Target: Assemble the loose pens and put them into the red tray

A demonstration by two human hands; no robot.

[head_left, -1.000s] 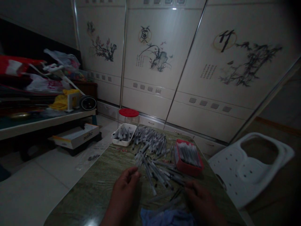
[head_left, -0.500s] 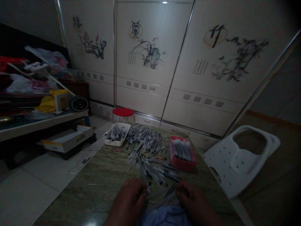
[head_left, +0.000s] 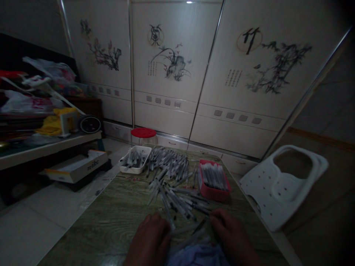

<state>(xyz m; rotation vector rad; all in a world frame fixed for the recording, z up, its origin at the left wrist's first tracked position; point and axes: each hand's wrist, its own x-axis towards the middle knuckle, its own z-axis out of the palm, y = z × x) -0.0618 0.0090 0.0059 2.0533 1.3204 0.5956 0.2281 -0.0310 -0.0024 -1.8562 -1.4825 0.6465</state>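
Low over the near part of the table, my left hand [head_left: 151,238] has its fingers curled together, and whatever may be inside them is hidden. A pale, see-through pen barrel [head_left: 183,229] lies just off its fingertips. My right hand [head_left: 230,232] is closed in a pinch, with dark pen ends close to the fingertips; I cannot make out what it grips. Between the hands and my blue clothing [head_left: 198,256] lie more loose pens. Ahead spreads a messy pile of clear pens [head_left: 177,201] with dark ends, reaching back to a denser heap [head_left: 169,160].
A red basket [head_left: 215,194] packed with pens stands at the right, and a white tray [head_left: 134,170] of pens at the back left. Behind are a red stool [head_left: 143,132] and sliding cupboard doors [head_left: 172,118]. A white chair [head_left: 288,192] stands right of the table.
The view has shifted slightly left-to-right, so most things sit a little further left. Both hands stay low in nearly the same places. The pen pile looks the same.
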